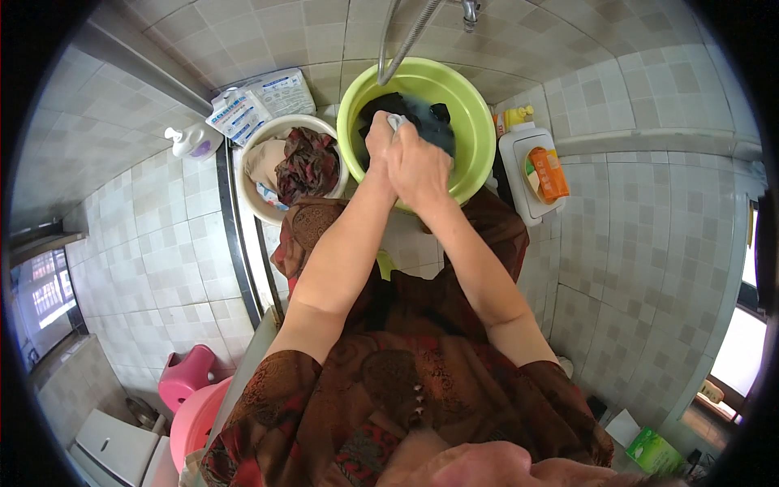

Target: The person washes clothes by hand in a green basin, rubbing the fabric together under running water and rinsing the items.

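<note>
A green plastic basin (481, 140) stands before me with dark wet cloth (377, 109) in cloudy water. Above the water my left hand (380, 141) and my right hand (420, 161) are pressed together. Both grip a small whitish cloth (397, 120), of which a bit shows between the fingers; the rest is hidden. Left of this basin, a white basin (249, 198) holds a dark red patterned cloth (306, 164) and a beige cloth (265, 163).
A metal shower hose (411, 42) hangs over the basin's back rim, near a tap (469, 15). At right sits a white lidded bin (529, 210) with an orange packet (550, 175). A pump bottle (193, 141) and detergent bags (283, 91) are at the back left.
</note>
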The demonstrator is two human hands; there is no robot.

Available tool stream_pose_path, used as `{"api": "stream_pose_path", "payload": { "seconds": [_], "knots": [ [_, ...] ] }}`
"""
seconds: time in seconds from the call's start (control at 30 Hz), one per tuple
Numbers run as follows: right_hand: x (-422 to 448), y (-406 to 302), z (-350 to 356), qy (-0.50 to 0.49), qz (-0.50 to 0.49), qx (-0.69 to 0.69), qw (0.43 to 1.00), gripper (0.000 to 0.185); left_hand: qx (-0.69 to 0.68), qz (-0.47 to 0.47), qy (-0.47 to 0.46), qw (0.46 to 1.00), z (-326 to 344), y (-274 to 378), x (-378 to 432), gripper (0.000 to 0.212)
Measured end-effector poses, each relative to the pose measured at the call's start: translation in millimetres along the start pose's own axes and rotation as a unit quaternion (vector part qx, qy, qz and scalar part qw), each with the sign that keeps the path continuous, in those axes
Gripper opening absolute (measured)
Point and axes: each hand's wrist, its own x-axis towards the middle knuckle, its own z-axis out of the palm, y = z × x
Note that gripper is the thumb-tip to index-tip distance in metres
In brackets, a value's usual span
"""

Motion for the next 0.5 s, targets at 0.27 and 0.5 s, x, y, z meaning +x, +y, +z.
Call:
{"api": "stream_pose_path", "payload": {
  "seconds": [0.27, 0.5],
  "knots": [
    [4.3, 12.7, -8.3, 0.016, 0.053, 0.041, 0.998, 0.018, -0.177, -0.120, 0.002, 0.977, 29.8, 38.7, -46.5, 0.020],
    [44.1, 56.5, 7.7, 0.091, 0.051, 0.081, 0.991, 0.016, -0.292, -0.187, -0.013, 0.938, 35.8, 18.5, -36.5, 0.017]
  ]
}}
